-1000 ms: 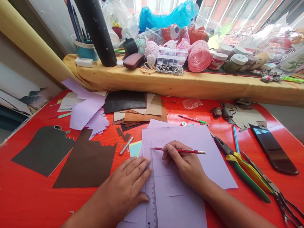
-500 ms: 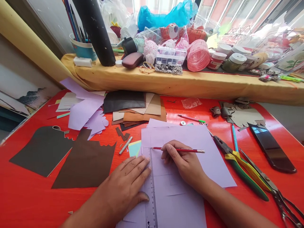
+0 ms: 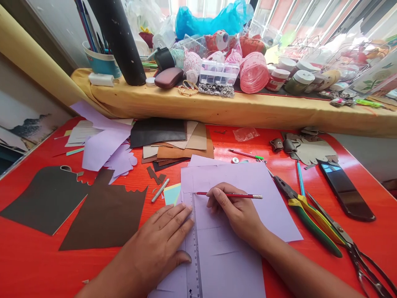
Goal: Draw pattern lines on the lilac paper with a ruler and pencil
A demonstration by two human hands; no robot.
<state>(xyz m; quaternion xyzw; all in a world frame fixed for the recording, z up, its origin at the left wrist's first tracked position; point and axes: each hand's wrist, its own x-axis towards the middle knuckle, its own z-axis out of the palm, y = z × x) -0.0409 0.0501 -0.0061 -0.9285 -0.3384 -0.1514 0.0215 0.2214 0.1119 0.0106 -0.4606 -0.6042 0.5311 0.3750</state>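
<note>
My left hand (image 3: 164, 242) lies flat with its fingers stretched, pressing a clear ruler (image 3: 194, 269) onto purple paper (image 3: 229, 269). The ruler runs lengthwise along the sheet's left side. In my right hand (image 3: 234, 207) is a red pencil (image 3: 229, 195), pinched between thumb and fingers. It lies almost level, its tip touching or just above the paper by the ruler's far end. Faint pencil lines mark the sheet. Part of the ruler's left edge is hidden under my left fingers.
Pliers (image 3: 305, 211), scissors (image 3: 347, 244) and a phone (image 3: 347, 190) lie to the right. On the left are a brown leather piece (image 3: 105, 219) and a dark grey piece (image 3: 46, 198). Stacked leather scraps (image 3: 158, 132) sit behind. Jars (image 3: 299, 81) crowd the cloth-covered ledge (image 3: 217, 108).
The whole view has shifted slightly, so things on the table sit a little further left. Against the paper, both hands, the ruler and the pencil look almost unmoved.
</note>
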